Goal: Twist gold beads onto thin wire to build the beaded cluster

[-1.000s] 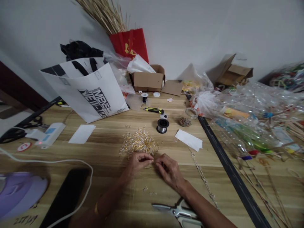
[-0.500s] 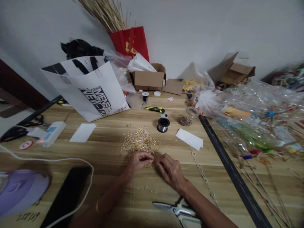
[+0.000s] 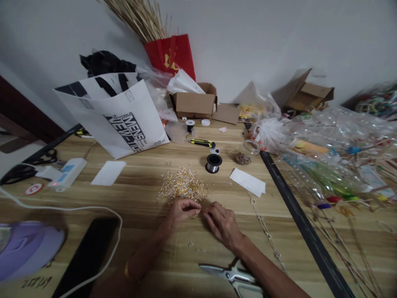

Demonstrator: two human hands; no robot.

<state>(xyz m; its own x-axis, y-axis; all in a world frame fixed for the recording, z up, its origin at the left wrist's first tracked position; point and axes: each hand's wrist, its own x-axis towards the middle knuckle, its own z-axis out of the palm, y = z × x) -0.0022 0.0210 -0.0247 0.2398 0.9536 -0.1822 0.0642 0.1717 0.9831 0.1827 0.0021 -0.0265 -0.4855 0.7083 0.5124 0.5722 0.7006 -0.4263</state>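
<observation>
The pile of gold and silver bits (image 3: 182, 184) lies mid-worktop (image 3: 136, 188). At its 6 o'clock edge is the left hand (image 3: 182, 210), thumb and forefinger pressed together; the right hand (image 3: 224, 223), near 4 o'clock, has its fingers drawn together too. Whether either pinches anything is too small to tell. Bare wood runs from the pile to the paper (image 3: 108, 173) at 9 o'clock; the spool (image 3: 213, 164) at 2 and shears (image 3: 231, 275) at 5 leave tighter room.

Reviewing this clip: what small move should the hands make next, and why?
Probably ease the right hand slightly toward the left hand: they nearly meet beside the gold-and-silver pile, though anything pinched is too small to make out.
</observation>
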